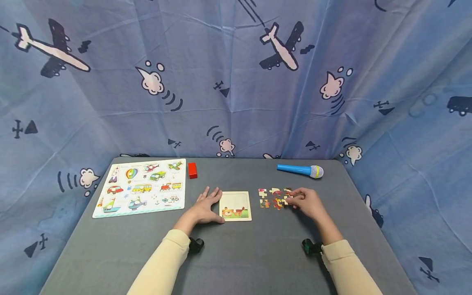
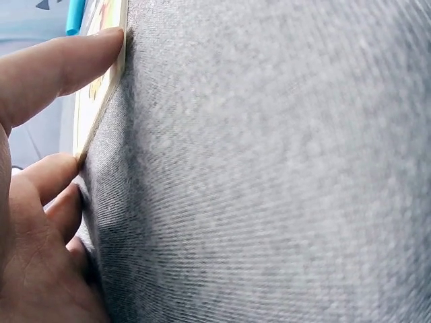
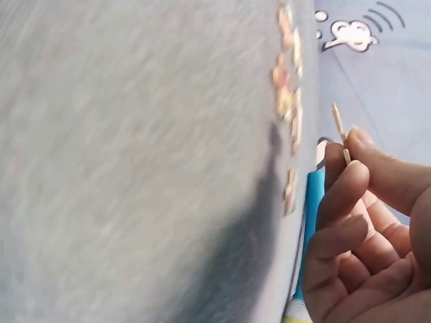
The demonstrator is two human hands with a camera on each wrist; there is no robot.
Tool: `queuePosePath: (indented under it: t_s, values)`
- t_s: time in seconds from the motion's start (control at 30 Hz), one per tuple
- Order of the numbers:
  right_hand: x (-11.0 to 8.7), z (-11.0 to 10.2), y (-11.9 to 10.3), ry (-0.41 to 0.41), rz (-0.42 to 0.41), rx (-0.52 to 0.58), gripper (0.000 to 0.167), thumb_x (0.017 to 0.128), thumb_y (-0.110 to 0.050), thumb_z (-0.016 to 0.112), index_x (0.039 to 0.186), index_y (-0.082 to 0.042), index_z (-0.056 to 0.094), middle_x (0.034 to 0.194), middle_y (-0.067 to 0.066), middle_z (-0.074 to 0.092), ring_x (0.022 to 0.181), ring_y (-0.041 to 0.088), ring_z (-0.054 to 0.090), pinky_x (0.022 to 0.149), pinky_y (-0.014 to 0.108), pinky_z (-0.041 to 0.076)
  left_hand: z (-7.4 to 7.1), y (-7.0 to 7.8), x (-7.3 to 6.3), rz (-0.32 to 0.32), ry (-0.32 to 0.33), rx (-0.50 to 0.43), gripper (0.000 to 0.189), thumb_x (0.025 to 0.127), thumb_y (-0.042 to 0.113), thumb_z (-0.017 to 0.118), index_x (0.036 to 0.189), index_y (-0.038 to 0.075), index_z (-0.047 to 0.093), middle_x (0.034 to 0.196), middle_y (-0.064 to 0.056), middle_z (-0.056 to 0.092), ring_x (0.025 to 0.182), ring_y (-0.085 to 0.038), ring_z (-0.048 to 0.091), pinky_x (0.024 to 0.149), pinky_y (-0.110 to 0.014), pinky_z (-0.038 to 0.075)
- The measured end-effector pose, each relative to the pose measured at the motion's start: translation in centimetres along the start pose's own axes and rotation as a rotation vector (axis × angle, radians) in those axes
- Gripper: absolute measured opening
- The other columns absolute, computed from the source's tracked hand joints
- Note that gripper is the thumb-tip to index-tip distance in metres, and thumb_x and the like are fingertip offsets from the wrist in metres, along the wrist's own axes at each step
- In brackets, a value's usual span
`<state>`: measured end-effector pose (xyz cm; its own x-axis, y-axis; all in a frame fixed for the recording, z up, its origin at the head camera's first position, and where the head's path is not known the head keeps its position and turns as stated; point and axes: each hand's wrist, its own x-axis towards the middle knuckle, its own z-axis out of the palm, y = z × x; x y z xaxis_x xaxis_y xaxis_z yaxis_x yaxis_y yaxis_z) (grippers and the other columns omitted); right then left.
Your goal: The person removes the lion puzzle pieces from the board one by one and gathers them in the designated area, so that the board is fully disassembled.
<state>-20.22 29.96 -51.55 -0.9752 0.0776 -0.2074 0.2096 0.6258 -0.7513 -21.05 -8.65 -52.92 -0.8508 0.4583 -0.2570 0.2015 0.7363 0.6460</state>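
Observation:
My left hand (image 1: pixel 204 209) lies on the grey table with its fingers spread. Its thumb and a fingertip touch the left side of a square wooden puzzle board (image 1: pixel 234 200), as the left wrist view also shows at the board's edge (image 2: pixel 101 111). Along the bottom of the board is a strip of picture with an animal on green; the part above is plain pale wood. My right hand (image 1: pixel 305 201) pinches a jigsaw piece (image 3: pixel 338 122) between thumb and fingers, raised off the table. Loose jigsaw pieces (image 1: pixel 264 203) lie in two short rows just left of that hand.
A picture sheet of vehicles (image 1: pixel 147 186) lies at the left. Beside its far right corner is a red block (image 1: pixel 192 170). A blue toy microphone (image 1: pixel 295 168) lies behind the right hand. Blue printed cloth (image 1: pixel 236 82) hangs behind and along both sides of the table.

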Motion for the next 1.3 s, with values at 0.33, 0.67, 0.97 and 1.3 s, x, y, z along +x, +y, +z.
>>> queuePosePath:
  t_s: [0.33, 0.67, 0.97, 1.3]
  values:
    - [0.3, -0.3, 1.2, 0.008, 0.036, -0.068, 0.028, 0.090, -0.024, 0.078, 0.105, -0.002, 0.071, 0.076, 0.003, 0.071, 0.067, 0.014, 0.062, 0.061, 0.029, 0.045, 0.1, -0.3, 0.0, 0.000, 0.005, -0.015, 0.102, 0.077, 0.035, 0.085, 0.160, 0.014, 0.031, 0.169, -0.004, 0.019, 0.158, -0.033, -0.003, 0.127, -0.053, 0.006]
    - [0.8, 0.4, 1.2, 0.086, 0.072, -0.261, 0.028, 0.089, -0.031, 0.078, 0.101, -0.006, 0.072, 0.084, 0.005, 0.065, 0.077, 0.021, 0.055, 0.062, 0.031, 0.042, 0.2, -0.5, 0.1, -0.004, 0.011, -0.016, 0.102, 0.076, 0.036, 0.086, 0.160, 0.015, 0.030, 0.169, -0.003, 0.019, 0.158, -0.031, -0.003, 0.127, -0.052, 0.006]
    - [0.5, 0.6, 0.6, 0.073, 0.068, -0.273, 0.030, 0.090, -0.032, 0.077, 0.102, -0.006, 0.071, 0.086, 0.006, 0.065, 0.087, 0.027, 0.053, 0.067, 0.034, 0.041, 0.2, -0.5, 0.0, -0.006, 0.003, -0.009, 0.102, 0.077, 0.035, 0.086, 0.160, 0.015, 0.030, 0.170, -0.003, 0.018, 0.158, -0.031, -0.003, 0.127, -0.052, 0.006]
    - [-0.8, 1.7, -3.4, 0.031, -0.061, -0.199, 0.032, 0.094, -0.030, 0.072, 0.114, -0.004, 0.069, 0.091, 0.008, 0.069, 0.066, 0.016, 0.062, 0.056, 0.031, 0.050, 0.0, 0.0, 0.0, -0.005, -0.026, 0.000, 0.103, 0.079, 0.034, 0.086, 0.161, 0.014, 0.028, 0.170, -0.004, 0.016, 0.158, -0.033, -0.004, 0.127, -0.053, 0.005]
